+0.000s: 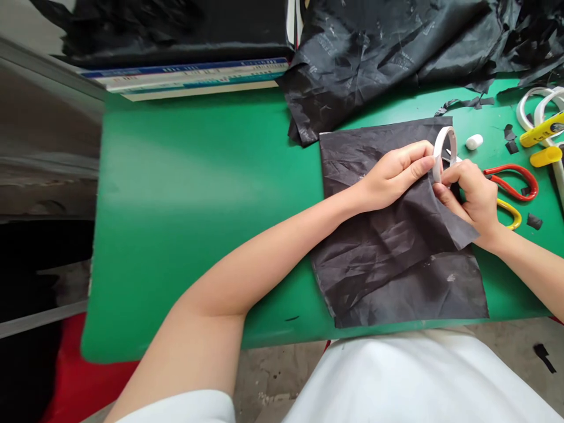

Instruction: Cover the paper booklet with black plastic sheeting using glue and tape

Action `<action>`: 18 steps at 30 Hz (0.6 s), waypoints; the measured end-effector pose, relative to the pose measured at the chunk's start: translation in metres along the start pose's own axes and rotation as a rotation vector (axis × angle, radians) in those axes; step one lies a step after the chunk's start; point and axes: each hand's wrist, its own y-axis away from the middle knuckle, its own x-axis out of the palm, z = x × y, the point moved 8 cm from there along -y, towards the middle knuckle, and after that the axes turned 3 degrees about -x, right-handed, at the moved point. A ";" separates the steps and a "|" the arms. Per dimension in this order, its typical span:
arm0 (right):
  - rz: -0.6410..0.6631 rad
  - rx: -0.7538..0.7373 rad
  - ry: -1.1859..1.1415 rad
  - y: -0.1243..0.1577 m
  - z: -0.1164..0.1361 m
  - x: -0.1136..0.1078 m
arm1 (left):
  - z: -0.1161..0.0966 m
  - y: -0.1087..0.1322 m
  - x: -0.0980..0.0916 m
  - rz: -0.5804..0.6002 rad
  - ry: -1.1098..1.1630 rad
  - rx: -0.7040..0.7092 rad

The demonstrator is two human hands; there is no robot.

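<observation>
A thin white ring (437,154) stands upright between my two hands, above a black fabric piece (374,258) on the green table (198,176). My left hand (396,174) pinches the ring's left side, along with an edge of the fabric. My right hand (473,197) is closed at the ring's lower right, its thumb and forefinger against the fabric by the ring. A corner of the fabric folds over below my right hand. Scissors with red and yellow handles (532,182) lie partly hidden behind my right hand.
Black fabric (352,59) is heaped at the back, beside stacked books or boxes (198,79). At the right are a white cap (474,141), a yellow tube (544,129), a yellow cap (546,157), white rings (523,111) and black scraps (534,221).
</observation>
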 end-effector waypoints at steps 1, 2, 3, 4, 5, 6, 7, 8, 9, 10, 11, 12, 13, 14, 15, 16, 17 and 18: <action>0.000 0.001 -0.012 0.000 0.000 0.000 | 0.000 0.000 0.000 0.001 0.004 0.009; 0.003 0.003 -0.020 0.000 0.000 0.000 | 0.000 0.001 0.001 0.006 0.008 0.018; 0.009 0.005 -0.026 0.000 0.000 0.001 | 0.000 0.001 0.001 0.013 0.013 0.030; 0.015 0.007 -0.030 -0.001 0.000 0.001 | 0.000 0.001 0.002 0.023 0.018 0.041; 0.019 0.008 -0.033 -0.001 0.001 0.001 | -0.001 0.001 0.003 0.032 0.024 0.050; 0.021 0.008 -0.037 -0.001 0.001 0.001 | -0.001 0.001 0.004 0.040 0.031 0.055; 0.017 0.004 -0.042 -0.001 0.002 0.001 | 0.000 0.001 0.004 0.044 0.040 0.058; 0.011 -0.002 -0.047 -0.001 0.003 0.000 | 0.000 0.001 0.005 0.044 0.053 0.058; 0.002 -0.005 -0.052 -0.001 0.003 -0.001 | 0.001 0.001 0.005 0.039 0.070 0.056; -0.002 -0.004 -0.058 0.000 0.003 -0.001 | 0.002 0.000 0.006 0.032 0.091 0.053; -0.002 0.003 -0.064 0.000 0.003 0.000 | 0.003 0.000 0.006 0.023 0.115 0.051; 0.002 0.014 -0.070 0.001 0.002 0.001 | 0.005 -0.001 0.007 0.015 0.141 0.050; 0.011 0.028 -0.074 0.001 0.001 0.002 | 0.006 -0.001 0.007 0.008 0.167 0.049; 0.026 0.043 -0.077 0.000 0.001 0.003 | 0.006 -0.002 0.008 0.004 0.191 0.048; 0.043 0.056 -0.078 -0.001 0.000 0.004 | 0.007 -0.002 0.008 0.001 0.212 0.046; 0.065 0.065 -0.074 -0.003 0.000 0.004 | 0.007 -0.003 0.008 -0.002 0.231 0.044; 0.093 0.071 -0.060 -0.005 0.001 0.003 | 0.007 -0.003 0.007 -0.007 0.249 0.042; 0.128 0.075 -0.032 -0.007 0.001 0.001 | 0.006 -0.004 0.006 -0.019 0.270 0.039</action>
